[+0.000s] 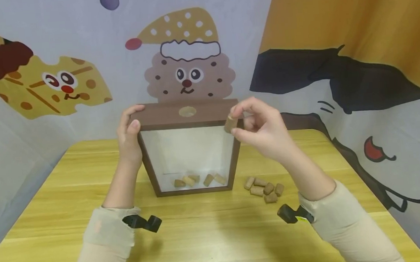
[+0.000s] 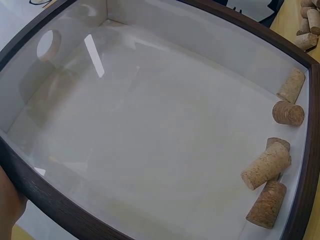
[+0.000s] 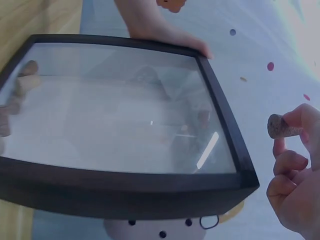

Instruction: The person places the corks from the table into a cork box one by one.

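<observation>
A brown-framed box with a clear front stands upright on the table, a round hole in its top. Several corks lie along its bottom behind the pane; the left wrist view shows these corks close up. My left hand grips the box's upper left corner, thumb at the front edge. Between thumb and fingertips my right hand pinches a single cork by the box's upper right corner. In the right wrist view this cork is held beyond the frame's top side.
A small pile of corks lies on the wooden table to the right of the box. Behind the table hangs a cloth printed with cartoon figures. A black wrist camera sits at the left sleeve, another at the right.
</observation>
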